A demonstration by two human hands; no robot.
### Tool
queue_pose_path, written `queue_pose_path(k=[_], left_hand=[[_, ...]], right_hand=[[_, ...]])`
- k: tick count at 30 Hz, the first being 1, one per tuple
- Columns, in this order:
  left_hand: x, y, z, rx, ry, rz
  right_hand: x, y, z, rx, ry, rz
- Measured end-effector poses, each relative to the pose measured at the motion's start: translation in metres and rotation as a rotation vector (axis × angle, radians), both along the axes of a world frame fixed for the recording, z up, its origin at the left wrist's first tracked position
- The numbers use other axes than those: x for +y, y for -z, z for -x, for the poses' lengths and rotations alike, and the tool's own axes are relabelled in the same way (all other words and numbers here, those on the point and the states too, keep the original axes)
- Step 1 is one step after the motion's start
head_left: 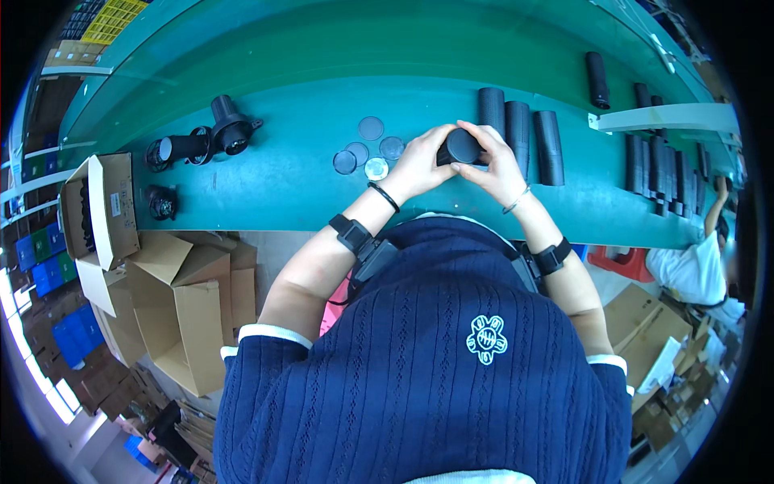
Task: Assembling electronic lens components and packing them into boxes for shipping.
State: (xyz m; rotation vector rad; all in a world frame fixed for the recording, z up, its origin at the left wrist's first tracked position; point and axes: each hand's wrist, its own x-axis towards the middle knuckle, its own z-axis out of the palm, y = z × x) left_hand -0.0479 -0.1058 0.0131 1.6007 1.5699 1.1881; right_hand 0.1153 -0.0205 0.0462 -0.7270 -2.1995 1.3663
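Between both hands I grip a black cylinder (463,147), its round end facing up. My left hand (418,167) wraps its left side and my right hand (501,171) its right, with the fingertips nearly meeting around it. Just left of my left hand lie several round dark discs (371,127) and one whitish, shinier disc (376,168). Close to my right hand, a ribbed black cylinder (549,148) lies on the green table (298,194) beside two similar ones (518,129). The lower part of the held cylinder is hidden by my fingers.
Black fittings (231,133) sit on the table's left, by an open cardboard box (113,210). More black cylinders (657,165) lie at the right, past a pale metal bar (669,118). Open cartons (189,323) stand below left. Another person (689,270) is at the far right.
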Motion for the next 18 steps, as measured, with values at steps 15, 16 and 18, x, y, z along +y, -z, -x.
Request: queue_pose_path(k=[15, 16, 18], left_hand=[[-0.016, 0.002, 0.008, -0.425, 0.076, 0.258], [-0.018, 0.002, 0.007, -0.427, 0.077, 0.264], [-0.02, 0.003, 0.005, -0.479, 0.011, 0.257]], right_hand=[[-0.004, 0.015, 0.004, 0.147, -0.08, 0.583], [-0.004, 0.016, 0.004, 0.137, -0.082, 0.58], [-0.008, 0.015, 0.008, 0.173, -0.075, 0.596]])
